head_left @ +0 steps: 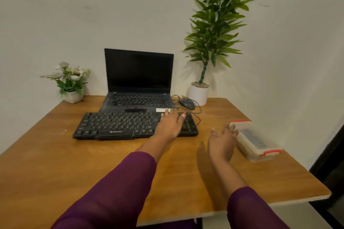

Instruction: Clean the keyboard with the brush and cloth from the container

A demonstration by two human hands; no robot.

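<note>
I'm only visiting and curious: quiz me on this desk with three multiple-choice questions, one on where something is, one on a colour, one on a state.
1. Where on the table is the clear container?
A. far left corner
B. right side, by the right hand
C. near edge, in the middle

2. What colour are the container's latches?
A. blue
B. green
C. red

3. How is the laptop?
A. shut flat
B. open, screen dark
C. open, screen showing a bright picture

Answers: 1 B, it sits just past the right hand's fingertips; 2 C, the clips at both ends show red; 3 B, the lid stands up and the screen is black.
</note>
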